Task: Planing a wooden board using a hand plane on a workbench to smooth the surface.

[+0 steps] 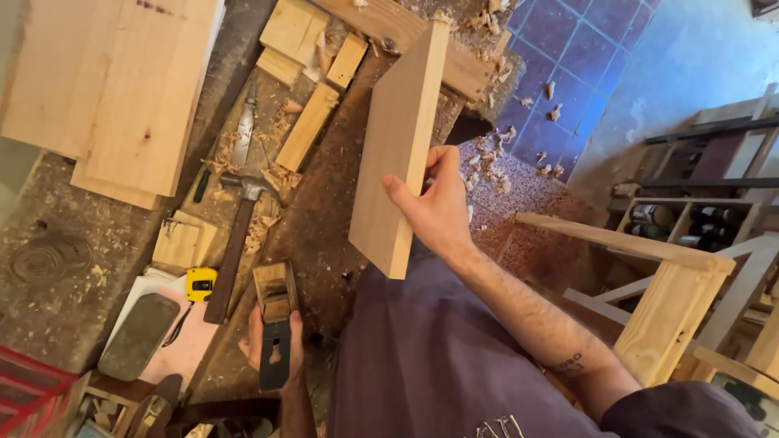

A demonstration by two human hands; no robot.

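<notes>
Board [398, 146] | tilted over bench, gripped by right hand [438, 207] | left hand [272, 345] apparently wrapped around plane [276, 320] (partly hidden)

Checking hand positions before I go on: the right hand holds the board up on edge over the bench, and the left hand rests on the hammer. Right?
Not quite. In the head view the left hand rests on the wooden hand plane, not the hammer, which lies untouched beside it. The right hand does hold the board on edge over the bench.
</notes>
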